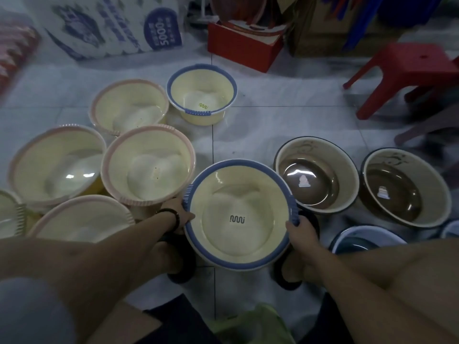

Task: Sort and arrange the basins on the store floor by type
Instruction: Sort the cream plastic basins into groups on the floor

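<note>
I hold a cream basin with a blue rim (239,214) above my feet. My left hand (182,214) grips its left handle and my right hand (299,230) grips its right handle. A smaller blue-rimmed cream basin (201,94) stands on the floor farther ahead. Several cream basins with pink rims (147,165) cluster on the left. Two dark enamel basins (316,177) (404,191) sit side by side on the right. A blue-and-white basin (362,238) peeks out behind my right forearm.
A red plastic stool (407,68) stands at the far right. A red box (244,45) and a large printed white sack (111,28) line the back. The tiled floor (273,120) shows between the two blue-rimmed basins.
</note>
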The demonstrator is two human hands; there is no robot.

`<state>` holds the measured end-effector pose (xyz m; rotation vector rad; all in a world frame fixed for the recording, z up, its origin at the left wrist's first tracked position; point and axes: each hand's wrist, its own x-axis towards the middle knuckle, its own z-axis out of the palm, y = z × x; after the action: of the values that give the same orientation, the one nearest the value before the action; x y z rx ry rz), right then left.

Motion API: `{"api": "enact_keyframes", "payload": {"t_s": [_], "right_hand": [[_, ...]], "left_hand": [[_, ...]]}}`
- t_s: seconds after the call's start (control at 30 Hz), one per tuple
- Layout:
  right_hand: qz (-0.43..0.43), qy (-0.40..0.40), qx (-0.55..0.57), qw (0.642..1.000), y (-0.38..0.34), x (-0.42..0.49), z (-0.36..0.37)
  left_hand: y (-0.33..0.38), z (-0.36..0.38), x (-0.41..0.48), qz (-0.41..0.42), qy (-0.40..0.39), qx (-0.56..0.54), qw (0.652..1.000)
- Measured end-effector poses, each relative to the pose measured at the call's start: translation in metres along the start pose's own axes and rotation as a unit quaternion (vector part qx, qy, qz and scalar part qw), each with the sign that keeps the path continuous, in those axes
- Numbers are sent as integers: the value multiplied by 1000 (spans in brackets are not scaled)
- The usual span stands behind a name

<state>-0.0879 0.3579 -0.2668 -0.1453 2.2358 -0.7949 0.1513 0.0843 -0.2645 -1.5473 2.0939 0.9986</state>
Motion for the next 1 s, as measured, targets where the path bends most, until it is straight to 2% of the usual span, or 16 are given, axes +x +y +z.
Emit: {"api": "enact_keyframes", "payload": {"t_s": [0.1,0.2,0.3,0.4,0.47,0.6,0.67,0.8,0.87,0.93,1.0], "right_hand": [[34,-17,-28,999,20,16,6],[60,-26,-16,998,28,32,10],[113,-55,29,992,10,19,9],[174,-77,108,976,6,15,12],[186,-86,145,968,5,17,14],[188,-81,174,963,-3,30,14],[191,-71,193,960,-12,36,12],[150,14,149,977,-48,63,6],[112,-39,85,989,-85,76,-1],[98,-110,126,981,-136,80,-6],[52,-123,160,978,-189,74,-9]], "left_hand": [[2,8,5,-4,-14,46,999],[11,11,3,30,-25,72,997],[14,15,7,27,-69,101,992],[15,19,15,26,-130,183,974],[19,19,16,14,-145,167,975],[23,8,23,13,-166,262,951],[32,-8,27,36,-180,257,949],[69,-58,20,42,-157,252,954],[99,-97,1,65,-149,247,955],[120,-141,-10,94,-123,219,963],[131,-182,-21,131,-89,194,968]]}}
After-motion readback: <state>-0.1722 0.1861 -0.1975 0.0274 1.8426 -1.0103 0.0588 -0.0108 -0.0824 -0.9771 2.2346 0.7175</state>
